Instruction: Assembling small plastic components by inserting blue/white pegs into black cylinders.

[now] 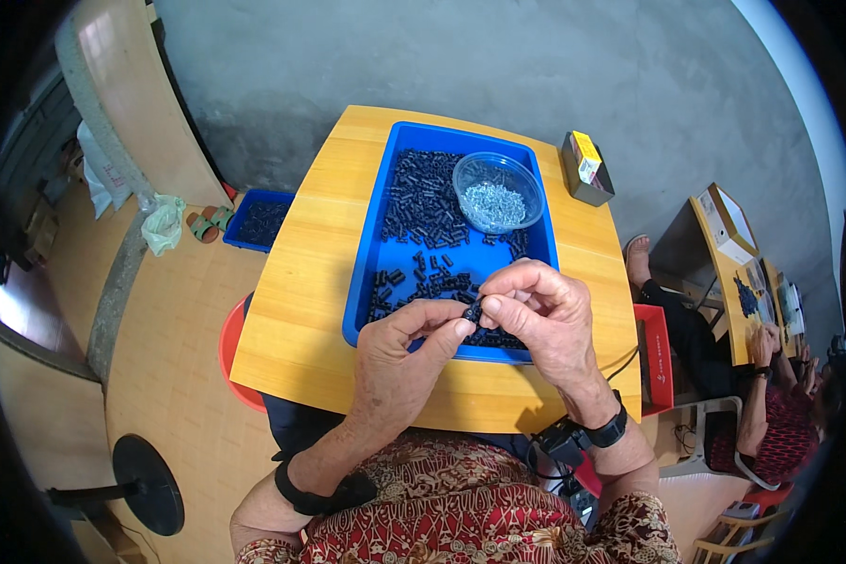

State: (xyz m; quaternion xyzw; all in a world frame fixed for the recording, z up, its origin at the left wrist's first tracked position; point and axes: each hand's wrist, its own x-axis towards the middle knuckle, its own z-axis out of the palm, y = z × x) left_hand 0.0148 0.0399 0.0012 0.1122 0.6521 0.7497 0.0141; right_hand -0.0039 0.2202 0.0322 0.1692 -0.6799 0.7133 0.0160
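Over the near edge of a blue tray [360,282], my left hand [407,350] pinches a small black plastic part [474,311] between thumb and forefinger. Close against it, my right hand [547,320] has its thumb and fingertips pressed together at the same part; whether they also hold something tiny is hidden. Many similar black parts [423,193] fill the tray's far left side, and a looser scatter lies nearer me. A clear round bowl [500,162] with small shiny metal pieces [494,205] stands in the tray's far right corner.
The tray rests on a yellow wooden table [296,273]. At its far right sits a dark box [587,188] with a yellow carton [586,155]. A red bin [656,357] stands right, a blue crate [258,221] left on the floor. Another person [771,414] works at a table to the right.
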